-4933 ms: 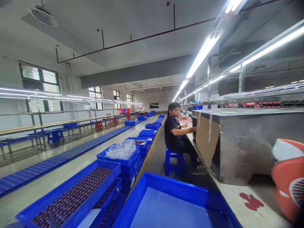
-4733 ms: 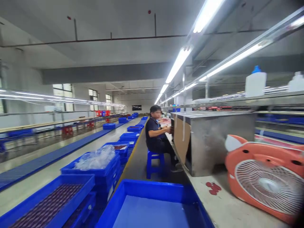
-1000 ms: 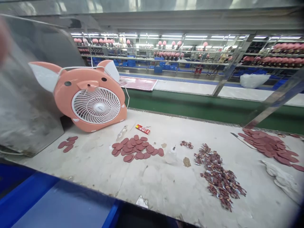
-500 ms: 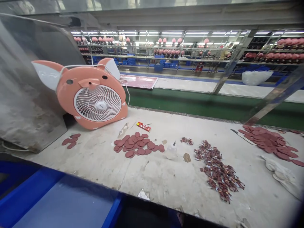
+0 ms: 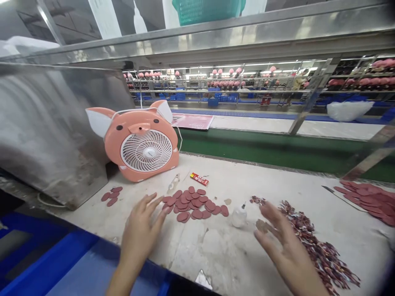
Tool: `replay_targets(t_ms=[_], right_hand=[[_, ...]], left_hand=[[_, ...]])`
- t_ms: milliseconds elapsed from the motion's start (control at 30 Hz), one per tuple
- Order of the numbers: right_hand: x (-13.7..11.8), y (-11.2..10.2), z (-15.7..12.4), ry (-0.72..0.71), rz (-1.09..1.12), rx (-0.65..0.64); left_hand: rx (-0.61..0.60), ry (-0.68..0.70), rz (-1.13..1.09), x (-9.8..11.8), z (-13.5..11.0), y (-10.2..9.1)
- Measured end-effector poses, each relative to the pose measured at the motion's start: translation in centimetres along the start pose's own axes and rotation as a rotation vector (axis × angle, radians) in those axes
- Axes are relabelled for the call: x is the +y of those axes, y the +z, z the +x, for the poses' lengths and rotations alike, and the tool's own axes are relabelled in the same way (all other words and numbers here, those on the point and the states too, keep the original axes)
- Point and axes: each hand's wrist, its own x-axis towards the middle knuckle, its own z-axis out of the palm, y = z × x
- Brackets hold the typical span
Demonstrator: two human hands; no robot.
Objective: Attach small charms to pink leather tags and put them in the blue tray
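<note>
Left hand [image 5: 142, 230]: fingers spread wide, empty, tips just left of the maroon disc pile [image 5: 193, 204], loose and flat on the bench [image 5: 197, 250]; this hand is nearer it. Right hand [image 5: 285, 250]: fingers open, empty. Strip tangle [image 5: 317, 242] just right of them, long axis diagonal, far-left to near-right.

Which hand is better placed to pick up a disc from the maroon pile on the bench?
Probably the left: the left hand is open, fingertips right at the edge of the pile of maroon discs. The right hand is farther off, beside the tangled strips.
</note>
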Motion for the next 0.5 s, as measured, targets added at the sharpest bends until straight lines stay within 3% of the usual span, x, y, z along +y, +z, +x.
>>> replay_targets(t_ms=[67, 167, 333, 500], right_hand=[[1.0, 2.1, 0.6, 0.071, 0.053, -0.106], [2.0, 3.6, 1.2, 0.088, 0.05, -0.153], [1.6, 4.3, 3.3, 0.093, -0.012, -0.202], [0.7, 3.7, 3.9, -0.008, 0.014, -0.264]], left_hand=[[-0.079, -0.013, 0.05, -0.1, 0.4, 1.5], [-0.189, 0.012, 0.06, 0.5, 1.7, 3.2], [-0.343, 0.129, 0.019, 3.3, 3.7, 5.4], [-0.415, 0.218, 0.024, 4.2, 2.4, 5.8]])
